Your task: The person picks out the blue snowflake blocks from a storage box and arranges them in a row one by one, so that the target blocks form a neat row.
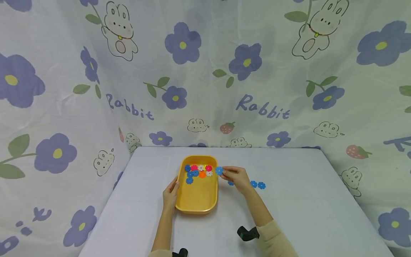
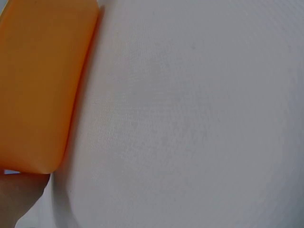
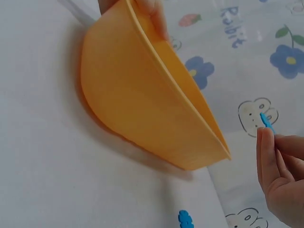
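A yellow tray [image 1: 197, 198] stands on the white table, with several snowflake-shaped plastic discs in blue, red, white and orange toward its far end. My left hand [image 1: 170, 195] grips the tray's left wall, and in the right wrist view its thumb [image 3: 154, 14] lies over the rim. Between thumb and fingertips, my right hand [image 1: 237, 178] pinches a blue snowflake disc [image 1: 219, 170] just beyond the tray's right rim. That same blue disc [image 3: 266, 120] shows edge-on in the right wrist view. From the left wrist, only the tray's outer wall [image 2: 42, 85] and part of the hand appear.
More blue discs [image 1: 261, 185] lie on the table right of the tray, one partly behind my right hand. Black devices sit at both wrists, the right one [image 1: 248, 233] in plain sight. A rabbit-and-flower printed curtain [image 1: 205, 78] hangs around the table [image 1: 289, 214].
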The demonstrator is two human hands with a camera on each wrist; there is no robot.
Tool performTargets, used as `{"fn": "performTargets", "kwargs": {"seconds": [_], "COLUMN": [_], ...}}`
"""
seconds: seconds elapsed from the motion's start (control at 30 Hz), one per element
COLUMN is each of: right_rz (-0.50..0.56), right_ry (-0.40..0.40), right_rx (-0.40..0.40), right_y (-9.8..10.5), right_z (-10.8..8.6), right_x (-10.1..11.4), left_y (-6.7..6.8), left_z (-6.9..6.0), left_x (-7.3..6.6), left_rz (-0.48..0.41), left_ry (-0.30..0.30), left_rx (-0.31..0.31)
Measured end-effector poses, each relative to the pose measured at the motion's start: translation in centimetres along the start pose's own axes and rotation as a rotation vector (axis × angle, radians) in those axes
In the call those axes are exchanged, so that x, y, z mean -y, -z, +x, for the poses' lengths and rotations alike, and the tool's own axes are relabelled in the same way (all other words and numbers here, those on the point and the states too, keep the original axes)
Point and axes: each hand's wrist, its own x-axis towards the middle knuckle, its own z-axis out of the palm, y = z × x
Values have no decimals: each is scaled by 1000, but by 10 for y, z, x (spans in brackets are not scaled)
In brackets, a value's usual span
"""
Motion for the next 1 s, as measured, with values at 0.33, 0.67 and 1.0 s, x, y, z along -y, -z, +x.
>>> {"fn": "performTargets", "kwargs": {"seconds": [0.33,0.67,1.0], "right_rz": [33,20,30], "right_ry": [38,32,22], "right_rx": [-25,-48,-97], "right_y": [41,75,106], "right_z": [-9,-21,-33], "right_x": [3,5,0], "left_y": [1,1,0], "left_z": [-1,-1,0], "left_x": [2,0,0], "left_rz": [22,32,19], "left_ry": [2,5,9], "left_rx": [21,16,13]}}
